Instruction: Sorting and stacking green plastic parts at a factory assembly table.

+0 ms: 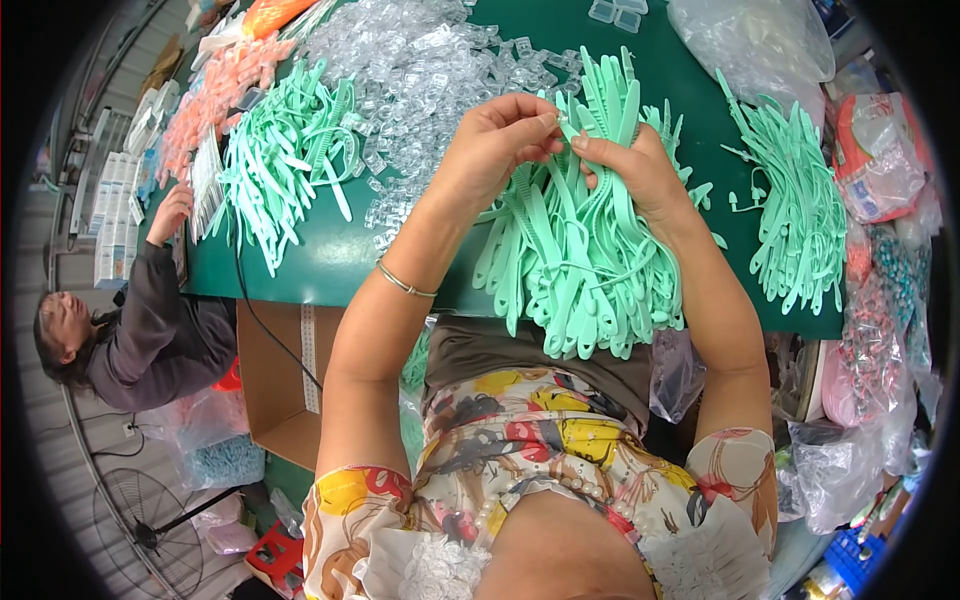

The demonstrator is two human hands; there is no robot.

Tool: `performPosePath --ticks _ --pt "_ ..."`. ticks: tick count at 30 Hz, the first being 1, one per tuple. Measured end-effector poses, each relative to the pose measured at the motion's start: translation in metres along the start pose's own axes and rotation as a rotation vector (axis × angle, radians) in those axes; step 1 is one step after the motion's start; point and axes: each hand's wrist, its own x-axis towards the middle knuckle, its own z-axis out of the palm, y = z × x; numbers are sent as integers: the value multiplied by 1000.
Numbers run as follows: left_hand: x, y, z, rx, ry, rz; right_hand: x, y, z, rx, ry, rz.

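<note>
My left hand (497,140) and my right hand (634,165) meet above a green table (330,262), fingertips pinched together on the end of a mint-green plastic strap (585,105). My right hand also clasps a thick bundle of the same straps (575,265), which hangs down toward the table's near edge. A small clear plastic piece seems to sit between my left fingertips, too small to tell apart. A heap of clear plastic clips (420,60) lies just behind my hands.
More mint straps lie piled at left (280,170) and right (800,210). Pink straps (215,85) lie at far left. Another person (140,330) sits at the left with a hand on the table. Plastic bags crowd the right side; a cardboard box (275,390) stands below.
</note>
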Motion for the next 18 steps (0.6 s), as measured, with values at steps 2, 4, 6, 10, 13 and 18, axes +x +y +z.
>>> performPosePath --ticks 2,4,6,10,13,18 --pt "0 0 -2 39 -12 -2 0 1 0 -5 -5 -4" --pt "1 0 -7 7 -26 -33 0 1 0 -9 -11 -6" --pt "1 -1 -8 -25 -40 -64 -1 0 0 -21 -31 -27" --pt "2 -2 -8 -85 -51 -110 0 1 -1 -23 -35 -32" --pt "1 -1 -6 -95 -50 -107 1 2 -1 -29 -36 -28" --pt "1 -2 -9 -79 -70 -98 1 3 -1 -24 -30 -30"
